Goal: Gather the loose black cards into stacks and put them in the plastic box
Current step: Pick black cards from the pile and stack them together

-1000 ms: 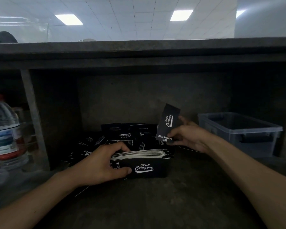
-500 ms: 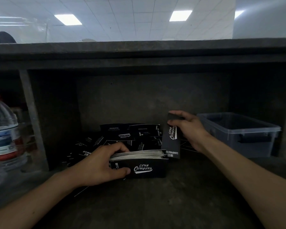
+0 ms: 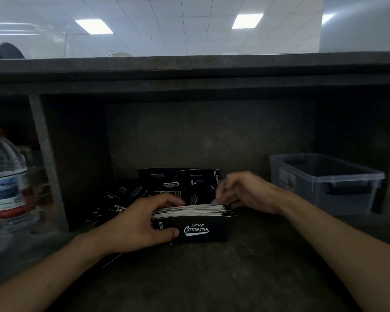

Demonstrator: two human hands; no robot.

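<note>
left hand (image 3: 142, 224) is gripping the stack (image 3: 196, 228) upright at frame centre, bracing it square | right hand (image 3: 245, 192) is curling at its far-right corner, grip unclear, probably tucking a card in | loose cards (image 3: 167, 188) are lying behind | plastic box (image 3: 320, 176) is sitting at right

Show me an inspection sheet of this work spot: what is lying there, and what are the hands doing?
Surface: dark, scuffed shelf beneath an overhang.
Job's things: card stack standing on edge, front printed Club Camping; loose black cards heaped behind it; plastic box at the right, no cards visible inside.
Clutter: water bottle with a red cap, far left.
Grips: left hand grips the stack; right hand has curled fingers at the stack's far right end, and a pinch cannot be told.
Cables: nothing seen.
Surroundings: ceiling light panels above.
</note>
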